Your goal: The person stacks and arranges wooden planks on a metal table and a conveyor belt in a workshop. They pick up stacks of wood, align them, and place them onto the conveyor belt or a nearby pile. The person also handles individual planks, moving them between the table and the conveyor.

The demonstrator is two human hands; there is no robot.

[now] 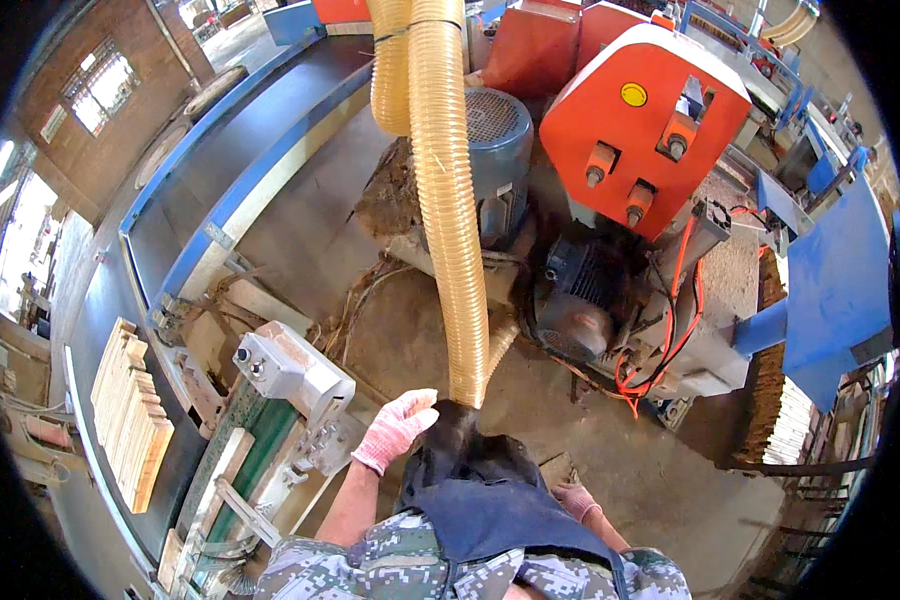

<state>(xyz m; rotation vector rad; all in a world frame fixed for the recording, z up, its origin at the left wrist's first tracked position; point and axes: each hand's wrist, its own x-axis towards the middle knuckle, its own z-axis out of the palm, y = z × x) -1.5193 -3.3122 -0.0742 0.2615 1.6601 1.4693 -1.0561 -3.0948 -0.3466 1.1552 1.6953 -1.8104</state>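
A: How many hoses do you count?

B: Two ribbed yellow ones hang from above. The long yellow hose (450,200) drops straight to the dark cloth sack (470,455); a second yellow hose (390,70) runs beside it and ends higher up.

A: And the hands?

B: Two, both in pale knit gloves flecked with pink. The left hand (398,428) is raised on a bare forearm, wrist bent, with its grip curled against the neck of the sack just beside the hose's lower end. The fingers look pressed together on the cloth, though the far side of the grip is hidden. The right hand (574,497) sits lower, at the sack's right edge, mostly covered by the dark fabric (I cannot tell whether its grip is spread or closed).

A: So where is the sack?

B: Between the two grips, bunched up to the hose mouth and spreading down toward the person's camouflage clothing.

A: What lies around them?

B: To the left of the left grip, one green conveyor (260,440) with a grey control box (290,368), and beyond it one stack of short wooden slats (130,410). Above the grips, one orange machine housing (640,120) and two motors, a blue-grey one (495,150) and a darker one (575,320).
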